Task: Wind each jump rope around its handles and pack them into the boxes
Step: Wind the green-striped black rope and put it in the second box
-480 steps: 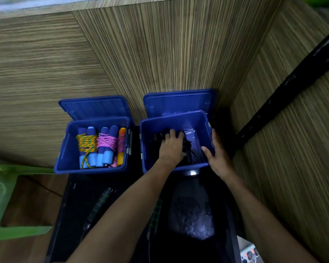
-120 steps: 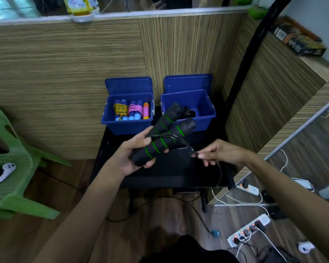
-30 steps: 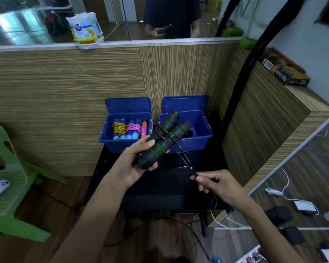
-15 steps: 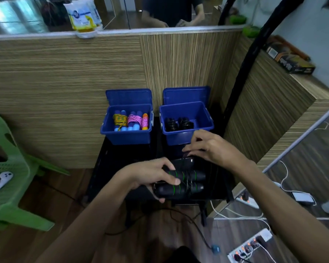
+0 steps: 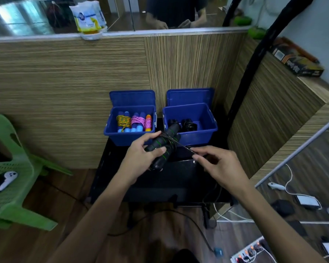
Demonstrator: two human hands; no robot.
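Note:
My left hand (image 5: 139,158) grips a pair of black jump-rope handles with green rings (image 5: 164,143), held side by side and tilted up towards the right blue box (image 5: 211,128). Several turns of thin black rope (image 5: 182,146) wrap the handles. My right hand (image 5: 217,164) pinches the rope's free run just right of the handles and holds it taut. The right box holds black wound ropes (image 5: 188,126). The left blue box (image 5: 112,134) holds blue and orange handles wrapped in yellow and pink cord (image 5: 135,122).
Both boxes stand open at the back of a black table (image 5: 160,179), lids against a striped wooden partition (image 5: 65,82). A green plastic chair (image 5: 11,177) with a white controller stands left. Cables and a power strip (image 5: 249,253) lie on the floor to the right.
The handles have come up off the table and tilted towards the boxes. My right hand moved from above the handles to their right, drawing the rope taut.

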